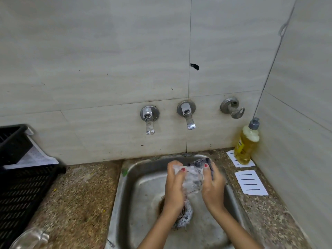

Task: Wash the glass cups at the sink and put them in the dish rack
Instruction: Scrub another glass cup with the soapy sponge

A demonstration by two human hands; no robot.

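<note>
A speckled stone counter (80,194) runs under a pale tiled wall (89,51), with a steel sink (125,177) set into it at six o'clock of the view. Two taps (149,119) and a bare valve (231,107) stick out of the wall above the basin. At three o'clock of the sink a yellow soap bottle (246,144) stands in the corner, with white slotted cards (250,182) lying near it. At nine o'clock sits the black dish rack (23,191), a white tray (34,157) behind it. A second glass (30,238) lies on the counter at seven o'clock.

Over the basin, above the foamy drain (181,216), the left hand (175,187) curls round a soapy glass cup (193,178). The right hand (213,184) grips a dark scrubber (199,162) against the cup's far end, its thumb on the glass.
</note>
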